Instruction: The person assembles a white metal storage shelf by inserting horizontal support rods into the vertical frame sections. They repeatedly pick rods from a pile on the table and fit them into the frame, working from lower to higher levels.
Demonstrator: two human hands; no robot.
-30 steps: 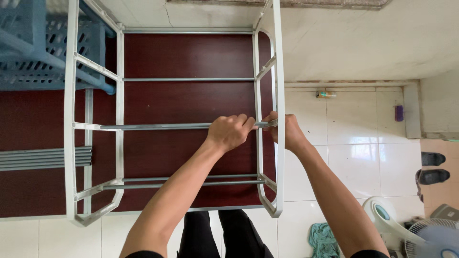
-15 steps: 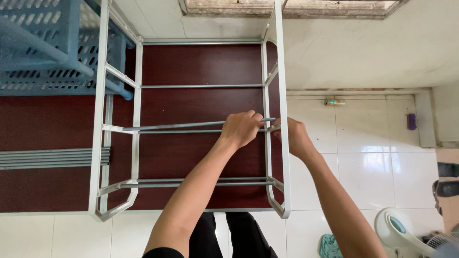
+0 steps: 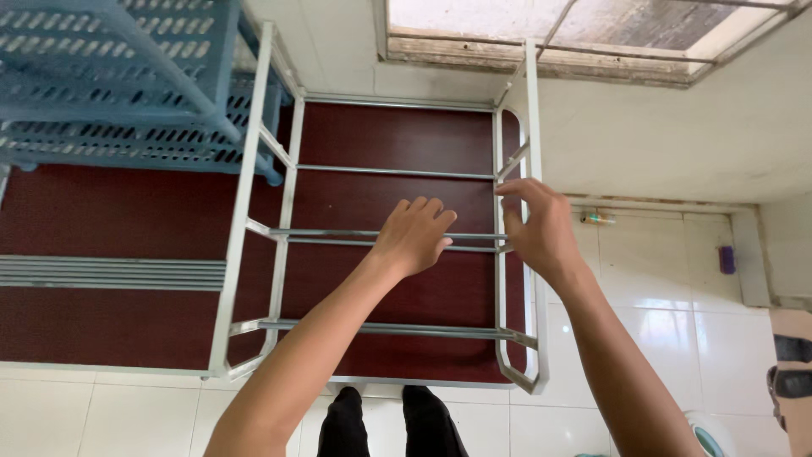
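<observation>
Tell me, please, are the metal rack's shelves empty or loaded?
Empty: the metal rack is bare rails, with the dark red floor visible through it.

white tiled floor [image 3: 660, 279], window [image 3: 592, 34], blue shelf [image 3: 118, 76]

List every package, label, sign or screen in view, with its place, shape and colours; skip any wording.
No signs or screens show.
Small tube or bottle: lies on the white ledge along the wall, right of the metal rack; slim, pale with green.
Small purple container: stands on the white tiles near the right wall; short, upright, too small to tell more.
</observation>
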